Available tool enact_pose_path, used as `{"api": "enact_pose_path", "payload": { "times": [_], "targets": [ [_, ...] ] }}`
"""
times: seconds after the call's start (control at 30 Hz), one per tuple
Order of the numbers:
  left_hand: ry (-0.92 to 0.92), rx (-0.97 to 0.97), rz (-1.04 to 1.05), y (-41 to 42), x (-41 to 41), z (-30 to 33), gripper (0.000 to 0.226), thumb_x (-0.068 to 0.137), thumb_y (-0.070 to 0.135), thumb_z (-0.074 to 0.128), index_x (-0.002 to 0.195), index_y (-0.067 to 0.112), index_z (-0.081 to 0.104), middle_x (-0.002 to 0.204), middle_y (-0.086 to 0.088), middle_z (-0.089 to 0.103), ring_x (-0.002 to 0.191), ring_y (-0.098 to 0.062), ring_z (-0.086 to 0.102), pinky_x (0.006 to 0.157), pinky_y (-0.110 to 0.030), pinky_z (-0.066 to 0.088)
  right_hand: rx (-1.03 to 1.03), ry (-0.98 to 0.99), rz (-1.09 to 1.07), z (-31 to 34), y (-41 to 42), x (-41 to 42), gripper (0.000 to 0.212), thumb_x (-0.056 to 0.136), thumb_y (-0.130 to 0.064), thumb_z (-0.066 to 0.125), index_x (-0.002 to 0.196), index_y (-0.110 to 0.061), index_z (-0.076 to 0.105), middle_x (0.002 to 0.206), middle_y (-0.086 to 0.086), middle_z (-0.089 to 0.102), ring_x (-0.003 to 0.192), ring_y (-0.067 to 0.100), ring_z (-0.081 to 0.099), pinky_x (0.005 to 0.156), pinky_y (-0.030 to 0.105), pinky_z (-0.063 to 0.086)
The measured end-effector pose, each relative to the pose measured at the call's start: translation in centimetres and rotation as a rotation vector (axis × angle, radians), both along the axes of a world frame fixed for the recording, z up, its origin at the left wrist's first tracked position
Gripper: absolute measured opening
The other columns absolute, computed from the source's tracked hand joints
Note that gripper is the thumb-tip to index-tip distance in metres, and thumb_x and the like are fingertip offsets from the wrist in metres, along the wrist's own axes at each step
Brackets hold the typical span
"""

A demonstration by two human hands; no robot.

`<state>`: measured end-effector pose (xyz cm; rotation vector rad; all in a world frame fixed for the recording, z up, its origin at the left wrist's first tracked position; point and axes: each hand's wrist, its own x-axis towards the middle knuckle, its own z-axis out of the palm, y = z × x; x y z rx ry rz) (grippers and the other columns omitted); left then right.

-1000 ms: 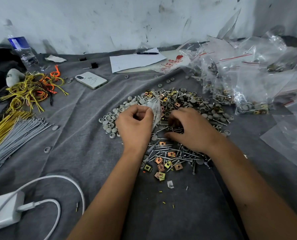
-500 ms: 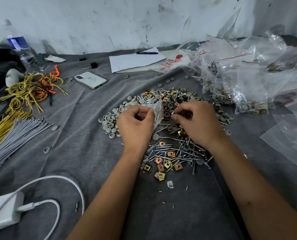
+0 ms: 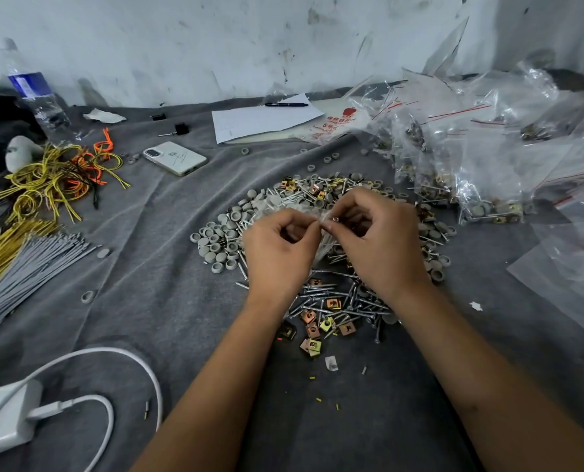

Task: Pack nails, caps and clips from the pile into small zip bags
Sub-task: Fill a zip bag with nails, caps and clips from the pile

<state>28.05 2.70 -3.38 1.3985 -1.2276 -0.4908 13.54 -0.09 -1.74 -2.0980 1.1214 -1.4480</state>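
Note:
A pile of silver nails (image 3: 331, 301), grey round caps (image 3: 217, 248) and brass-coloured square clips (image 3: 312, 330) lies on the grey cloth at the centre. Above the pile my left hand (image 3: 280, 250) pinches the mouth of a small clear zip bag (image 3: 321, 245). My right hand (image 3: 379, 240) meets it at the bag's opening, fingers curled, with small metal pieces between the fingertips. The bag hangs between both hands and is mostly hidden by them.
Filled zip bags (image 3: 481, 172) are heaped at the right. A white phone (image 3: 174, 158), paper with a pen (image 3: 266, 119), yellow and orange wires (image 3: 52, 178), grey and yellow ties (image 3: 21, 267), a water bottle (image 3: 35, 97) and a white charger with cable (image 3: 7, 417) lie around.
My right hand rose from the pile with picked-up pieces and moved left to the bag's mouth. My left hand kept holding the bag and lifted slightly.

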Motion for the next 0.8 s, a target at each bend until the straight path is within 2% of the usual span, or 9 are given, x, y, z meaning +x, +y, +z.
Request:
{"api": "enact_pose_path", "payload": {
  "times": [0.1, 0.2, 0.33, 0.53, 0.7, 0.8],
  "targets": [
    [0.092, 0.01, -0.003, 0.0, 0.2, 0.1, 0.014, 0.09, 0.007, 0.076, 0.08, 0.016, 0.078, 0.056, 0.013, 0.059, 0.051, -0.006, 0.052, 0.051, -0.024, 0.043, -0.053, 0.103, -0.008, -0.2, 0.0, 0.1, 0.015, 0.078, -0.011, 0.087, 0.089, -0.011, 0.077, 0.087, -0.002, 0.074, 0.079, 0.007, 0.068, 0.072, 0.027, 0.057],
    [0.173, -0.008, 0.004, 0.0, 0.1, 0.3, 0.013, 0.091, 0.005, 0.076, 0.081, 0.014, 0.078, 0.062, 0.001, 0.067, 0.055, -0.01, 0.055, 0.053, -0.026, 0.047, -0.105, 0.147, -0.046, -0.5, 0.0, 0.4, 0.015, 0.077, -0.011, 0.088, 0.09, -0.01, 0.079, 0.089, 0.001, 0.072, 0.083, 0.015, 0.067, 0.074, 0.035, 0.056],
    [0.22, -0.054, 0.028, 0.0, 0.0, 0.4, 0.011, 0.09, 0.004, 0.076, 0.082, 0.012, 0.077, 0.073, -0.012, 0.073, 0.061, -0.024, 0.062, 0.061, -0.04, 0.054, -0.117, 0.217, -0.075, -0.8, 0.0, 0.8, 0.015, 0.081, -0.021, 0.085, 0.093, -0.013, 0.081, 0.089, 0.001, 0.066, 0.087, 0.018, 0.061, 0.074, 0.039, 0.054],
    [0.219, -0.073, 0.144, -0.3, 0.4, 0.0, 0.012, 0.088, 0.003, 0.074, 0.081, 0.013, 0.078, 0.067, 0.004, 0.072, 0.059, -0.007, 0.063, 0.057, -0.025, 0.052, -0.056, 0.411, 0.108, -1.1, -0.3, 0.6, 0.018, 0.095, -0.027, 0.072, 0.109, -0.02, 0.08, 0.108, 0.003, 0.056, 0.112, 0.02, 0.048, 0.092, 0.032, 0.045],
    [0.201, -0.067, 0.174, -0.4, 0.5, -0.1, 0.012, 0.088, 0.005, 0.074, 0.08, 0.013, 0.078, 0.067, 0.004, 0.07, 0.06, -0.006, 0.06, 0.057, -0.024, 0.05, 0.028, 0.5, 0.148, -1.1, -0.5, 0.0, 0.027, 0.099, -0.029, 0.062, 0.123, -0.032, 0.074, 0.115, 0.002, 0.05, 0.115, 0.021, 0.037, 0.094, 0.036, 0.042],
    [0.258, -0.098, 0.201, -0.4, 0.8, 0.0, 0.015, 0.088, 0.006, 0.074, 0.078, 0.017, 0.077, 0.068, 0.004, 0.07, 0.06, -0.008, 0.059, 0.058, -0.025, 0.048, 0.027, 0.512, 0.06, -1.1, -0.7, -0.2, 0.033, 0.1, -0.03, 0.06, 0.132, -0.037, 0.067, 0.113, 0.001, 0.049, 0.115, 0.02, 0.037, 0.093, 0.033, 0.041]
  ]
}}
